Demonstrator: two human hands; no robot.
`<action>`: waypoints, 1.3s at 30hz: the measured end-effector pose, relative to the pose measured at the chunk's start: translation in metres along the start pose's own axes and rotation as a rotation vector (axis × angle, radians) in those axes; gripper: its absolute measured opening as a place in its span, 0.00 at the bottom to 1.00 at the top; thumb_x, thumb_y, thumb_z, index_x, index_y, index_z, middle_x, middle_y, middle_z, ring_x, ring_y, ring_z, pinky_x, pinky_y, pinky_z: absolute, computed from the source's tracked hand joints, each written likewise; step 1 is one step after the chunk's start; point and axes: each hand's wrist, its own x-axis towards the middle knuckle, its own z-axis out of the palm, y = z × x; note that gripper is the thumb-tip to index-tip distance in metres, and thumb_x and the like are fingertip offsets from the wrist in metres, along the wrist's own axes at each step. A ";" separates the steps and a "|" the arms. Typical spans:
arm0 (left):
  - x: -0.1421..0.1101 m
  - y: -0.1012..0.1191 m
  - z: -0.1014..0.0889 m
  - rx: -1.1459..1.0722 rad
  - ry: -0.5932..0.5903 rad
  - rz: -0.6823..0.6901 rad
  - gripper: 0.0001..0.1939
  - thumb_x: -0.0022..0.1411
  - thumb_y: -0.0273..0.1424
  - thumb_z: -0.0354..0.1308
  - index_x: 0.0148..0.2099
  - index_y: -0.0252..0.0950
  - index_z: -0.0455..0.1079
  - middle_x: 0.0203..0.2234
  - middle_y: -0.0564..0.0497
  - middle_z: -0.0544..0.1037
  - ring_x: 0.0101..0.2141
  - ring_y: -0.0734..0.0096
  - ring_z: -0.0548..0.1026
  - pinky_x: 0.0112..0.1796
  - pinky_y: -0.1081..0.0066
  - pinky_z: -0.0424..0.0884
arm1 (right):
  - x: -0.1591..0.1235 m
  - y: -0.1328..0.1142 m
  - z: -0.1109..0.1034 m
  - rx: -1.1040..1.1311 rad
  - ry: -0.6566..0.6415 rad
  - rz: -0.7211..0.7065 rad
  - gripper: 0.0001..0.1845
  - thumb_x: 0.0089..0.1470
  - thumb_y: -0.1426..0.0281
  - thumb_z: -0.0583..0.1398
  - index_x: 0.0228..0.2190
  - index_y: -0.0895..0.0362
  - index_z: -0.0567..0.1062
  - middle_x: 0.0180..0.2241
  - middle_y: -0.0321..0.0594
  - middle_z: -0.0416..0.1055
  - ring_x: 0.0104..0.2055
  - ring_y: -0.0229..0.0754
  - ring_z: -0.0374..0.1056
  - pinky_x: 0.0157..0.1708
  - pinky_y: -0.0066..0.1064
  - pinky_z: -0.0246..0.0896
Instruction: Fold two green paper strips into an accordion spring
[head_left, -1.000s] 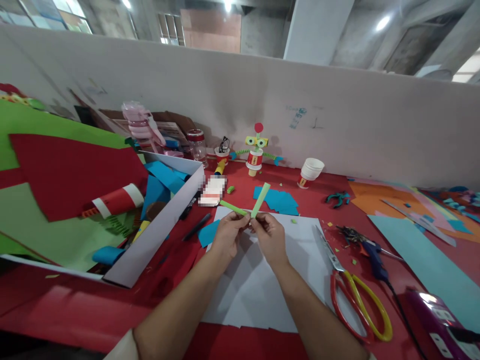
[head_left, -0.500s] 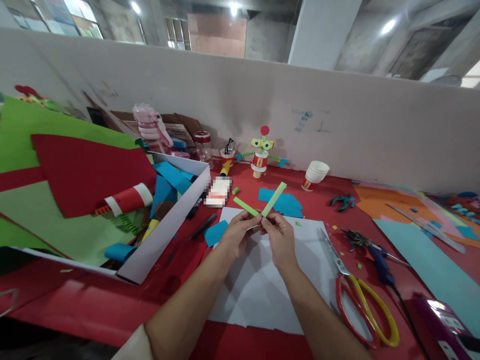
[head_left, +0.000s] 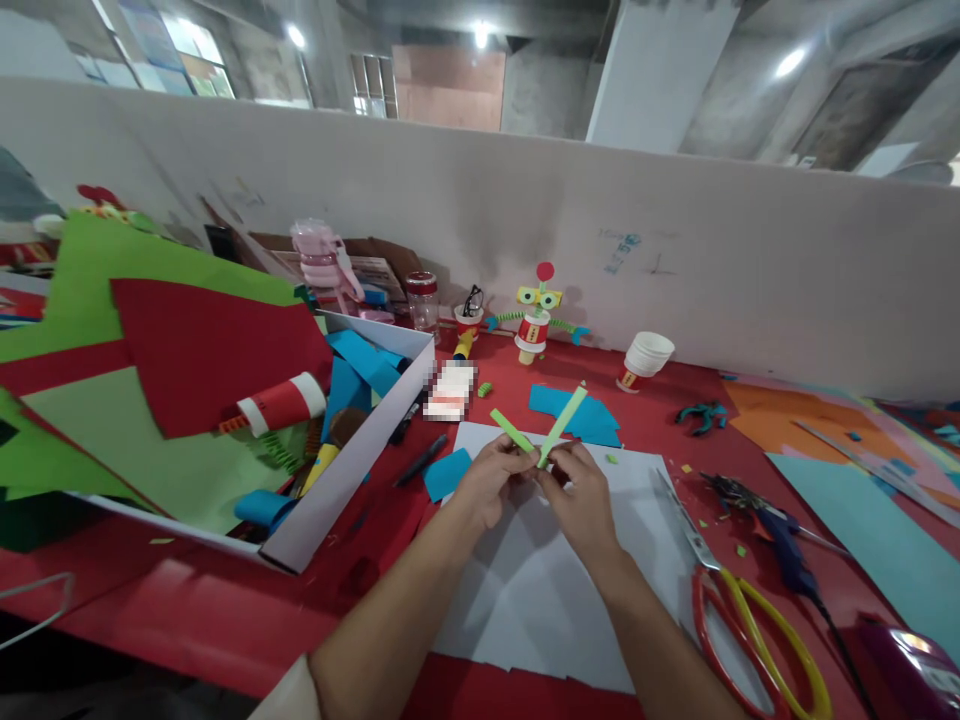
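Two light green paper strips [head_left: 564, 424] meet at their lower ends in a V between my fingertips. My left hand [head_left: 491, 478] is closed, pinching the strips from the left. My right hand [head_left: 581, 490] pinches them from the right, thumb and fingers near the joint. Both hands are above a white paper sheet [head_left: 525, 600] on the red table. Just beyond the hands lie blue paper pieces [head_left: 577, 412], and another blue piece [head_left: 448, 474] sits left of my left hand. Large scissors [head_left: 739, 610] with red and yellow handles rest at the sheet's right side.
A white box [head_left: 352, 460] holding coloured paper and cup parts stands at left. At the back are a paper-cup robot figure [head_left: 533, 330] and stacked paper cups [head_left: 646, 355]. On the right lie a glue gun [head_left: 780, 535], small pliers [head_left: 701, 415] and coloured sheets [head_left: 862, 530].
The camera view has turned slightly left, so everything appears shifted to the right and a little down. Both hands still pinch the green strips, which keep their V shape.
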 end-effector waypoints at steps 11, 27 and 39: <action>-0.003 -0.001 0.003 -0.044 0.002 -0.097 0.13 0.39 0.26 0.70 0.28 0.35 0.69 0.21 0.56 0.71 0.23 0.78 0.70 0.27 0.75 0.65 | -0.005 -0.001 -0.001 -0.074 0.083 -0.069 0.08 0.52 0.73 0.55 0.30 0.54 0.74 0.32 0.40 0.71 0.35 0.43 0.67 0.35 0.32 0.61; 0.000 -0.002 0.002 -0.103 0.022 -0.189 0.08 0.43 0.23 0.67 0.25 0.32 0.70 0.17 0.55 0.70 0.20 0.81 0.68 0.25 0.79 0.68 | -0.006 -0.001 0.001 0.091 0.145 -0.040 0.06 0.51 0.73 0.58 0.32 0.54 0.75 0.33 0.38 0.70 0.34 0.40 0.67 0.33 0.30 0.63; -0.002 -0.001 0.001 -0.106 -0.030 -0.177 0.08 0.42 0.24 0.68 0.25 0.32 0.71 0.19 0.54 0.72 0.22 0.79 0.69 0.26 0.77 0.68 | -0.006 -0.004 0.000 0.103 0.162 -0.120 0.05 0.54 0.73 0.57 0.33 0.54 0.73 0.34 0.40 0.69 0.38 0.41 0.67 0.36 0.32 0.64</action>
